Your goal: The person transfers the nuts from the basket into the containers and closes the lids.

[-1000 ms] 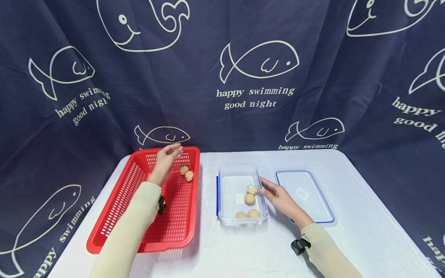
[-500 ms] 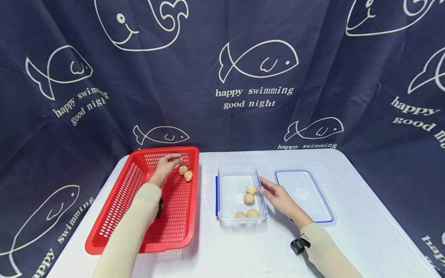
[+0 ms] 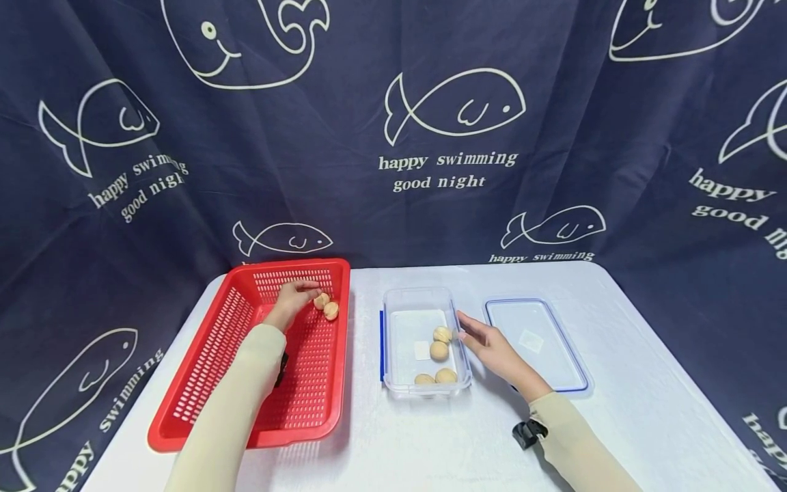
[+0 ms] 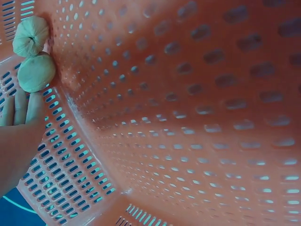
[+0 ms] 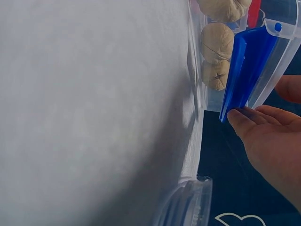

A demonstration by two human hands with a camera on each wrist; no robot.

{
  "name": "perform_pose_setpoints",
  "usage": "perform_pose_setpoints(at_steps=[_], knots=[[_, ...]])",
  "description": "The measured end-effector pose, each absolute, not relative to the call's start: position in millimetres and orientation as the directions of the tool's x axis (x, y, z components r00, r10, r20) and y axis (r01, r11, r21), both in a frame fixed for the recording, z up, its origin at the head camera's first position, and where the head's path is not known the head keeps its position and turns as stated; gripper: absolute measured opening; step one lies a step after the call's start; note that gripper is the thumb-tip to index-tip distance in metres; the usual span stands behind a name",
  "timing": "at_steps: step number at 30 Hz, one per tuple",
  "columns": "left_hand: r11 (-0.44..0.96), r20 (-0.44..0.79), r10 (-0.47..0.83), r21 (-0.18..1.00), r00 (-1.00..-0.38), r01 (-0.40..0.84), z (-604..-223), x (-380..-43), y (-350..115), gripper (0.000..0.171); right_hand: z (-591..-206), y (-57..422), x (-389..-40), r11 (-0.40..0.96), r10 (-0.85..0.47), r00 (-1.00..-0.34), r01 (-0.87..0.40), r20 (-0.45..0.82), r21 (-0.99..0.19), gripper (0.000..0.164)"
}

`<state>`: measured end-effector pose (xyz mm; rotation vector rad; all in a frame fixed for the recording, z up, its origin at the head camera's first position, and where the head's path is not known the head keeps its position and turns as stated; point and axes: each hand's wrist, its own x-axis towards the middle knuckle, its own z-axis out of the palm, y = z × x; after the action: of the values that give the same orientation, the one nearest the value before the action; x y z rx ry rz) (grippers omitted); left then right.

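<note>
In the head view my left hand [image 3: 292, 301] reaches down into the red plastic basket [image 3: 344, 355], fingertips right at one of two walnuts [image 3: 330, 311] near its right wall. The left wrist view shows fairly straight fingers [image 4: 21, 109] at the lower walnut [image 4: 36, 73]; the other walnut [image 4: 31, 36] lies against it. My right hand [image 3: 498, 352] rests at the right side of a clear plastic box [image 3: 406, 392] with several walnuts [image 3: 439, 350] inside. In the right wrist view its fingertips [image 5: 240, 120] meet the lower end of the blue latch flap [image 5: 247, 66].
The box's clear lid [image 3: 565, 355] with a blue seal lies on the white-covered table [image 3: 381, 444], right of the box and partly behind my right forearm. Another blue latch flap [image 3: 382, 348] hangs on the box's left side. A dark blue fish-print curtain [image 3: 344, 198] stands behind.
My left hand has lowered from above the basket's far end to the walnut there. My right hand keeps its place beside the box, and the walnuts lie as before.
</note>
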<state>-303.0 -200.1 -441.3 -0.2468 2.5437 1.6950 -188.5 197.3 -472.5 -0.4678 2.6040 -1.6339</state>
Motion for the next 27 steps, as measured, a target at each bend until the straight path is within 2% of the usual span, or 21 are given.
perform_pose_setpoints(at_steps=[7,16,21,27], knots=[[0.401,-0.153,-0.086,0.899,-0.985,-0.174,-451,-306,-204,0.025,-471,197,-188,0.401,-0.267,-0.955,-0.235,0.132,-0.886,0.048],[0.44,-0.182,-0.143,0.869,-0.973,-0.227,-447,-298,-196,0.036,-470,197,-187,0.392,-0.259,-0.958,-0.218,0.121,-0.894,0.049],[0.446,-0.198,-0.147,0.861,-0.969,-0.243,-449,-295,-194,0.034,-472,197,-187,0.391,-0.261,-0.957,-0.222,0.124,-0.893,0.049],[0.475,-0.16,-0.183,0.849,-0.97,-0.23,-450,-295,-192,0.031,-471,197,-187,0.398,-0.263,-0.957,-0.226,0.126,-0.889,0.048]])
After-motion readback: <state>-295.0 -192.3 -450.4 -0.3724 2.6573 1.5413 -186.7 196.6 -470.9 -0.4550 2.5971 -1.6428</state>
